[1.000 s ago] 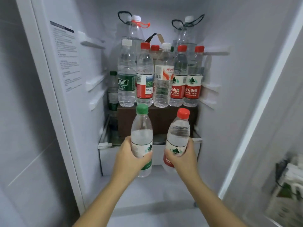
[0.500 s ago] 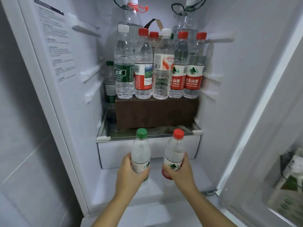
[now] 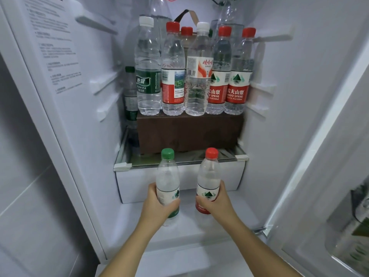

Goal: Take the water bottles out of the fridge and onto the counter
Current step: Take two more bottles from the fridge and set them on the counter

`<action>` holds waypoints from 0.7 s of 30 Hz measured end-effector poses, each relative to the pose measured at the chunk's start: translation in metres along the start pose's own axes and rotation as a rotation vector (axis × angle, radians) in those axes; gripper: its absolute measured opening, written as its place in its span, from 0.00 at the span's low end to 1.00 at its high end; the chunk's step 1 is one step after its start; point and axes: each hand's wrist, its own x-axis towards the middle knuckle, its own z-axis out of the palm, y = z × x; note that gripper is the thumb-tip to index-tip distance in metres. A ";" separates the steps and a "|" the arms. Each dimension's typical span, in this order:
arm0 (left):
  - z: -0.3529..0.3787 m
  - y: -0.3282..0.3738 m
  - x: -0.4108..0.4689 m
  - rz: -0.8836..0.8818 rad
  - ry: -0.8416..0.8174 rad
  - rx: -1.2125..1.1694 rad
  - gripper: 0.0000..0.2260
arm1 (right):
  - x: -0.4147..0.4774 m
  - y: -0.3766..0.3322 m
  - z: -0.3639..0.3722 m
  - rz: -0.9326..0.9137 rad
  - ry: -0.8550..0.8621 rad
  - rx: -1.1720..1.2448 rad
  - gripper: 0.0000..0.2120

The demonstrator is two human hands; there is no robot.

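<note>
My left hand grips a green-capped water bottle around its label, held upright in front of the open fridge. My right hand grips a red-capped water bottle the same way, a little to the right. Both bottles hang in front of the white drawer, below the glass shelf. Several more water bottles stand in a row on a brown box on that shelf, with larger bottles behind them, partly hidden.
A small green-capped bottle stands at the shelf's left beside the box. The fridge's left wall carries a printed label. The open door is at the right, with packed items in its door bin.
Both hands have drawn the two bottles down and back from the shelf level to in front of the drawer. The view has tilted slightly downward.
</note>
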 end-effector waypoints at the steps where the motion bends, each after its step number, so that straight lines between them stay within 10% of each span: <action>1: 0.000 0.001 0.004 -0.011 -0.010 -0.005 0.26 | 0.003 -0.001 0.000 0.013 -0.017 0.000 0.27; 21: 0.003 -0.008 0.016 -0.092 -0.148 -0.234 0.31 | 0.022 0.000 -0.009 0.109 -0.207 0.108 0.37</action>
